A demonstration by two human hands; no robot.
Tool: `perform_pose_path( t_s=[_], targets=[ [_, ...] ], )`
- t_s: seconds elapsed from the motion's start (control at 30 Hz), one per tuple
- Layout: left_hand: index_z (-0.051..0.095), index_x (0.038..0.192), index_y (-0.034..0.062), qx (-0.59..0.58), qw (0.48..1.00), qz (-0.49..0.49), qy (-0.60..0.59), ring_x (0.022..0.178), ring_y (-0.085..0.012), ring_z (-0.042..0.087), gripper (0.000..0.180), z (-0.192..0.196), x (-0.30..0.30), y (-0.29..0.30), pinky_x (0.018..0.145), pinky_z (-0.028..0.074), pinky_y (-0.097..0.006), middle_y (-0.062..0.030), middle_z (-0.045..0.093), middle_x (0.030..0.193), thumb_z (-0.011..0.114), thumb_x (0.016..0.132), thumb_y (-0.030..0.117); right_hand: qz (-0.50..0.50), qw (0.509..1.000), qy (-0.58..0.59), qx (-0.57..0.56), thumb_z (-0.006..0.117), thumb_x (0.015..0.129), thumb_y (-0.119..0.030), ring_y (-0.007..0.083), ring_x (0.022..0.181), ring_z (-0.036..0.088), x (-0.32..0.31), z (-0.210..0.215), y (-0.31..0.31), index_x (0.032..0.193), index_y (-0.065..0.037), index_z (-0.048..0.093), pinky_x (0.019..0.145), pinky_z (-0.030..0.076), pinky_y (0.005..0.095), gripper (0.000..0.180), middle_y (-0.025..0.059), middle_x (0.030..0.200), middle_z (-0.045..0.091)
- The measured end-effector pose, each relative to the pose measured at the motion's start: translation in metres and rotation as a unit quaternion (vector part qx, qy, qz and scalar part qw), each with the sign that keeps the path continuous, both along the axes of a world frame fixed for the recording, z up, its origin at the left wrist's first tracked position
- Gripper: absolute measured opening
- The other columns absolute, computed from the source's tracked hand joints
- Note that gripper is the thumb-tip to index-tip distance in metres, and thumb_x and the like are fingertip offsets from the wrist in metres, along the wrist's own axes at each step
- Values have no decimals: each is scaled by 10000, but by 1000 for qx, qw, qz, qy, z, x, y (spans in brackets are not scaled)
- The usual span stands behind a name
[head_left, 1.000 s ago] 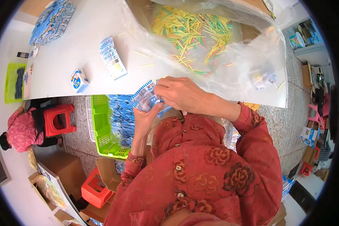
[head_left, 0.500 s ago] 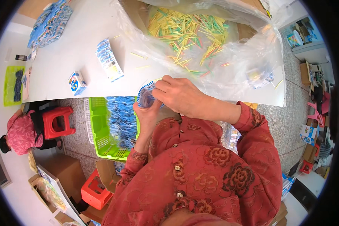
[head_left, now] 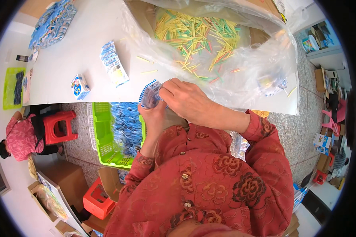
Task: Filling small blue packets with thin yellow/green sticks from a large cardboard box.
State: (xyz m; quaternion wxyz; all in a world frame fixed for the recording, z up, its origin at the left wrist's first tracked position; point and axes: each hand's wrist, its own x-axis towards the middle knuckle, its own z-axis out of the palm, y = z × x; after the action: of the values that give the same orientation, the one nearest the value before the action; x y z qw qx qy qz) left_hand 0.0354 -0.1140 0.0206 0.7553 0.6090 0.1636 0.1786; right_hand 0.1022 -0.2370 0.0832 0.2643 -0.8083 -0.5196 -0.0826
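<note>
My left hand (head_left: 153, 115) is closed around the lower part of a small plastic packet (head_left: 150, 94) with a blue-and-white checked edge, held just off the table's front edge. At the packet's right side my right hand (head_left: 184, 98) has its fingertips pinched together on its edge; whether they also hold something small is hidden. Beyond both hands, a clear plastic bag lining a carton holds many short thin yellow, green and pink sticks (head_left: 194, 33). Below and left of the packet stands a green basket (head_left: 105, 148) filled with blue packets (head_left: 127, 126).
On the white table (head_left: 87, 23) lie a strip of printed packets (head_left: 114, 65), a small blue-and-white box (head_left: 80, 87), a few loose sticks (head_left: 149, 72) and a blue stack (head_left: 53, 23). Red stools (head_left: 99, 198) and cartons stand left; another person (head_left: 25, 134) sits farther off.
The packet has shifted slightly left and its printed face shows more. My right fingertips have moved from over its top to its right edge.
</note>
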Motion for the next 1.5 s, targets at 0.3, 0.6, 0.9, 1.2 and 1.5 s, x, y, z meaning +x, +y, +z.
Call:
perform_pose_path(
  t_s=[0.3, 0.6, 0.9, 1.2, 1.5],
  targets=[
    [550, 927, 33, -29, 999, -19, 19, 810, -66, 538, 238, -4, 1, -9, 716, 444, -232, -1, 577, 902, 635, 716, -35, -17, 999, -4, 28, 576, 662, -42, 245, 724, 533, 3, -10, 4, 807, -49, 506, 614, 467, 329, 162, 77, 760, 487],
    [611, 879, -23, -53, 999, -6, -1, 721, -68, 559, 152, 3, 9, -11, 645, 464, -224, -14, 616, 816, 642, 730, -17, -47, 996, 7, 70, 630, 679, -70, 201, 668, 582, 5, -7, -6, 901, -69, 583, 567, 481, 303, 228, 55, 821, 559],
    [621, 952, -32, -86, 996, -31, 18, 775, -94, 588, 245, 5, 9, -10, 698, 483, -230, -46, 639, 881, 647, 709, -51, -73, 950, 245, 181, 636, 739, 3, 96, 614, 533, 15, 20, -29, 957, -45, 606, 563, 453, 226, 225, 54, 943, 598],
    [608, 947, -44, -55, 998, 15, 21, 800, -117, 597, 292, -3, 3, 7, 737, 477, -247, -68, 637, 912, 698, 669, -26, -182, 948, 215, 146, 598, 784, -80, 127, 649, 546, 107, -37, -34, 991, -47, 595, 621, 460, 256, 210, 47, 938, 596],
    [597, 1005, -48, -40, 997, 53, 36, 831, -136, 597, 361, -3, -9, 20, 768, 482, -264, -81, 630, 941, 679, 654, -57, -170, 979, 87, -70, 569, 735, -124, 329, 905, 575, 171, -106, 9, 989, -17, 565, 766, 475, 412, 275, 159, 1035, 544]
  ],
)
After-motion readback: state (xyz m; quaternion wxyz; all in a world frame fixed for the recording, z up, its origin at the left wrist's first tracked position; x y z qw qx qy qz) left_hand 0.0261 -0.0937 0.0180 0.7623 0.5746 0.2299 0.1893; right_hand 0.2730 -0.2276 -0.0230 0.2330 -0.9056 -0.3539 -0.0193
